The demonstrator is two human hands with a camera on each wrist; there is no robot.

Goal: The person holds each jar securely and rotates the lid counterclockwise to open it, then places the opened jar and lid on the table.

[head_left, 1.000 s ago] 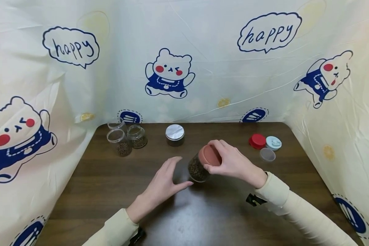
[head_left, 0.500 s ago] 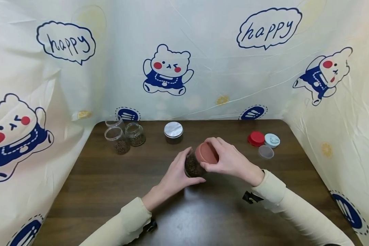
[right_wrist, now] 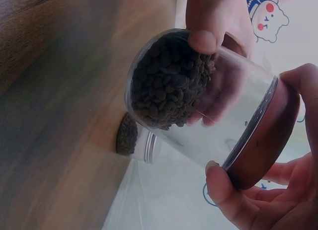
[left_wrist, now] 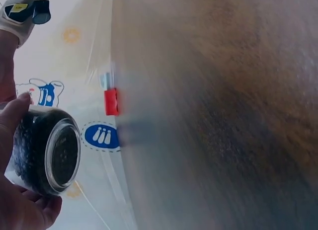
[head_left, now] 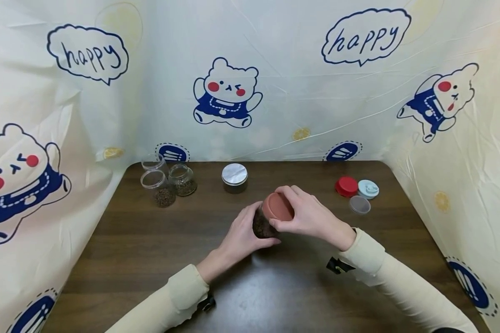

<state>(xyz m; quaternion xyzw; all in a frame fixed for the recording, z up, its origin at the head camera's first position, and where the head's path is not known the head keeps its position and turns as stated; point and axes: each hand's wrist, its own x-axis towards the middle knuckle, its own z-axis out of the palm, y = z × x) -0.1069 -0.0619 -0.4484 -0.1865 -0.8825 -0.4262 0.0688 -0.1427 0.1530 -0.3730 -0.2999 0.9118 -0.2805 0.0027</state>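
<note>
A clear jar (head_left: 261, 225) partly filled with dark brown pellets is held tilted above the table. My left hand (head_left: 242, 232) grips its body, fingers on the far side and thumb on the near side. A terracotta-coloured lid (head_left: 280, 206) sits on the jar's mouth, and my right hand (head_left: 310, 213) grips it round the rim. In the right wrist view the pellets (right_wrist: 166, 83) lie toward the jar's base, with clear glass between them and the lid. The left wrist view shows the jar's round base (left_wrist: 63, 154) off the table.
At the back left, three uncovered jars stand together, among them a front jar (head_left: 162, 192) with brown contents and a smaller jar (head_left: 183, 182). A silver-lidded jar (head_left: 235, 175) stands at the back middle. On the right lie a red lid (head_left: 346, 186), a light blue lid (head_left: 368, 189) and a translucent lid (head_left: 360, 205).
My left hand has moved right and up from beside the jar and now grips its body. The right hand has kept hold of the lid, shifting slightly left and up with the jar.
</note>
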